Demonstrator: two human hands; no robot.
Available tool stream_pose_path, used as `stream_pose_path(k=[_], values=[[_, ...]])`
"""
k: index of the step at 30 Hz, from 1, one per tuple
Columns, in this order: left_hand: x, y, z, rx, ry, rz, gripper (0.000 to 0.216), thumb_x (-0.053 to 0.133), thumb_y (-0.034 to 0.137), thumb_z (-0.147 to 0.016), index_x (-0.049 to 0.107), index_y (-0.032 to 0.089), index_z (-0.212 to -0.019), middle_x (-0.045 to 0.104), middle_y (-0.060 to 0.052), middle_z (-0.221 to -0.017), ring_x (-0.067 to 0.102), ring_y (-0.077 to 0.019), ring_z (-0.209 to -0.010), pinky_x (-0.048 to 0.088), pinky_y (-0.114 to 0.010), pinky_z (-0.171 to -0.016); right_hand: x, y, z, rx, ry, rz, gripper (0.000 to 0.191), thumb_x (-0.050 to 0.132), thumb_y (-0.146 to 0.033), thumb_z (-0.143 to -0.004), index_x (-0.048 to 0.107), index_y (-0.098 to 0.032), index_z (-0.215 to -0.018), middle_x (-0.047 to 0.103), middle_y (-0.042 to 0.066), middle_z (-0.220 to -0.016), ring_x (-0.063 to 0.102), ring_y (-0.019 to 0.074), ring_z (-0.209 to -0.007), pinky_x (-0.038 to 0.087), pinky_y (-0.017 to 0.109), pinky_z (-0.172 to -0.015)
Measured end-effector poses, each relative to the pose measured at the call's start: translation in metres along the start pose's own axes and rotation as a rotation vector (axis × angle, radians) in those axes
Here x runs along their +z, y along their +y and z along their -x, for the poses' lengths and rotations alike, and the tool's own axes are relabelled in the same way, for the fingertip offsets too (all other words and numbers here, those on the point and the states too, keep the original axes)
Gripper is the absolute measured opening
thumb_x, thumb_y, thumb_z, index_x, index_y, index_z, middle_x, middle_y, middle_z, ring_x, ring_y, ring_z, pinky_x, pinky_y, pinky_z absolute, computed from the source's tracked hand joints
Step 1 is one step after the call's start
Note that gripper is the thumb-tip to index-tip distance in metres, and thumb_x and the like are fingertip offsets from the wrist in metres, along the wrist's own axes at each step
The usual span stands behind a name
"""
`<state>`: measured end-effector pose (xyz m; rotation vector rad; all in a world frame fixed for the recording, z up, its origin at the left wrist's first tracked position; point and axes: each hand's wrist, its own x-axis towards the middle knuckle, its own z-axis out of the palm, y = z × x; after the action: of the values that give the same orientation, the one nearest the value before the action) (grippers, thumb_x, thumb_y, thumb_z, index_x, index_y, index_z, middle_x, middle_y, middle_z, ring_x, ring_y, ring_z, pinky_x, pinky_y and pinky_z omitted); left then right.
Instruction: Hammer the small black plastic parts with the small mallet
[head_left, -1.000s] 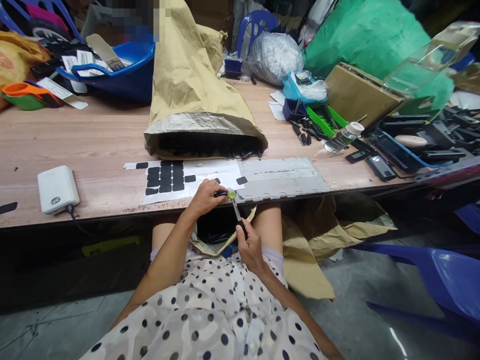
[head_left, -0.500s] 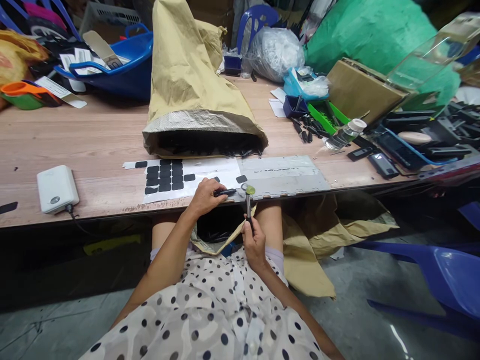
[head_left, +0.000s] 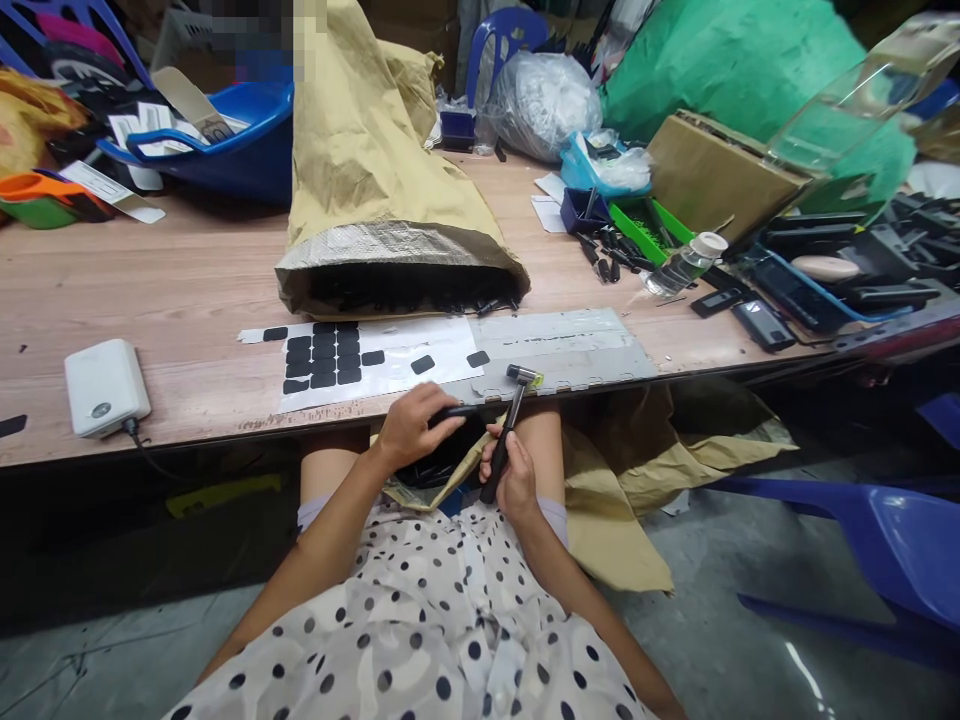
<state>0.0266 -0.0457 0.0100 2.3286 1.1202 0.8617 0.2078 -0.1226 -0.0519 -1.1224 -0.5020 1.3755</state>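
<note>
My right hand [head_left: 514, 472] grips the black handle of a small hammer [head_left: 512, 412], whose yellow-tipped head rests at the near edge of a grey metal plate [head_left: 570, 345]. Below the table edge, my left hand [head_left: 411, 428] is closed on a slim black part [head_left: 461, 410], over an open brown sack [head_left: 439, 470] in my lap. A white sheet [head_left: 435, 345] carrying several black pads [head_left: 324, 359] lies beside the plate.
A big brown paper sack [head_left: 375, 190] with black parts in its mouth lies behind the sheet. A white power adapter [head_left: 103, 386] sits left. Blue basin [head_left: 247, 150], green tray [head_left: 649, 235], plastic bottle [head_left: 682, 270], cardboard box [head_left: 712, 180] and black trays [head_left: 840, 275] crowd the back and right. A blue chair [head_left: 892, 560] stands at the right.
My left hand has pulled the black part off the table edge down toward my lap. The hammer has swung right, its head now lying at the plate's edge.
</note>
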Motion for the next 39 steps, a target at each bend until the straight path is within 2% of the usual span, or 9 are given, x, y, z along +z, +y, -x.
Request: stream_pose_path(k=[3,6,11,15,20,23,27,33,39], values=[[0.008,0.011,0.027,0.014,-0.094,-0.027,0.028,0.052,0.04,-0.097,0.071,0.02,-0.102,0.067,-0.005,-0.088,0.063,-0.0158,-0.075,0.049,-0.027,-0.066,0.0,0.001,0.0,-0.015,-0.005,-0.005,0.043,0.061,-0.061,-0.086,0.064,-0.021,-0.101,0.055,-0.006,-0.06,0.043,0.0086,-0.04,0.036,0.022,-0.036],[0.014,0.013,0.046,-0.165,-0.257,-0.175,0.023,0.055,0.035,-0.094,0.072,0.021,-0.101,0.069,-0.005,-0.092,0.066,-0.015,-0.073,0.049,-0.024,-0.062,0.001,0.002,-0.001,-0.017,-0.013,-0.015,0.043,0.062,-0.061,-0.086,0.064,-0.021,-0.099,0.055,-0.006,-0.06,0.042,0.0083,-0.04,0.036,0.022,-0.036],[0.008,0.019,0.034,-0.377,-0.47,-0.195,0.021,0.064,0.029,-0.086,0.074,0.022,-0.103,0.071,-0.004,-0.088,0.069,-0.0196,-0.075,0.048,-0.026,-0.061,0.002,0.003,-0.001,-0.024,-0.014,-0.004,0.041,0.062,-0.062,-0.085,0.063,-0.022,-0.097,0.054,-0.007,-0.059,0.04,0.0079,-0.039,0.033,0.022,-0.036],[0.002,0.033,-0.018,-0.284,-0.316,0.0,0.02,0.062,0.035,-0.09,0.074,0.022,-0.099,0.069,-0.001,-0.076,0.065,-0.0179,-0.072,0.046,-0.027,-0.064,0.003,0.004,0.0,-0.034,0.008,0.018,0.042,0.061,-0.062,-0.085,0.062,-0.022,-0.099,0.054,-0.007,-0.058,0.042,0.0088,-0.04,0.034,0.022,-0.037],[0.019,0.025,-0.111,-0.398,0.086,-0.103,0.023,0.062,0.031,-0.091,0.07,0.019,-0.109,0.069,-0.008,-0.102,0.064,-0.0235,-0.096,0.05,-0.033,-0.082,0.006,0.003,0.001,-0.009,0.019,0.059,0.051,0.061,-0.068,-0.083,0.06,-0.022,-0.105,0.056,-0.007,-0.058,0.046,0.0103,-0.04,0.034,0.023,-0.035],[0.034,0.007,-0.155,-0.47,0.168,-0.184,0.022,0.064,0.028,-0.09,0.069,0.019,-0.109,0.063,-0.012,-0.115,0.059,-0.0285,-0.11,0.049,-0.038,-0.091,0.006,0.002,0.002,0.003,-0.007,0.056,0.053,0.06,-0.069,-0.082,0.059,-0.022,-0.106,0.054,-0.008,-0.057,0.045,0.0103,-0.039,0.033,0.023,-0.034],[0.045,-0.012,-0.181,-0.497,0.129,-0.25,0.01,0.066,0.024,-0.088,0.069,0.02,-0.096,0.06,-0.013,-0.117,0.055,-0.0317,-0.115,0.047,-0.042,-0.093,0.008,0.001,0.003,0.008,-0.029,0.023,0.05,0.061,-0.067,-0.083,0.058,-0.022,-0.105,0.053,-0.009,-0.057,0.042,0.009,-0.037,0.032,0.022,-0.034],[0.036,-0.013,-0.166,-0.425,0.119,-0.242,0.008,0.064,0.019,-0.087,0.068,0.021,-0.094,0.064,-0.01,-0.111,0.055,-0.0301,-0.11,0.046,-0.042,-0.092,0.011,0.002,0.003,0.014,-0.019,-0.001,0.047,0.061,-0.065,-0.083,0.059,-0.023,-0.103,0.05,-0.009,-0.056,0.04,0.0082,-0.037,0.031,0.021,-0.034],[0.001,-0.005,-0.088,-0.247,0.123,-0.145,0.011,0.06,0.027,-0.091,0.067,0.024,-0.098,0.069,-0.004,-0.096,0.056,-0.0242,-0.092,0.045,-0.039,-0.087,0.009,0.002,0.002,-0.008,-0.01,0.053,0.044,0.056,-0.063,-0.087,0.059,-0.023,-0.105,0.051,-0.008,-0.058,0.038,0.0074,-0.037,0.033,0.021,-0.035]])
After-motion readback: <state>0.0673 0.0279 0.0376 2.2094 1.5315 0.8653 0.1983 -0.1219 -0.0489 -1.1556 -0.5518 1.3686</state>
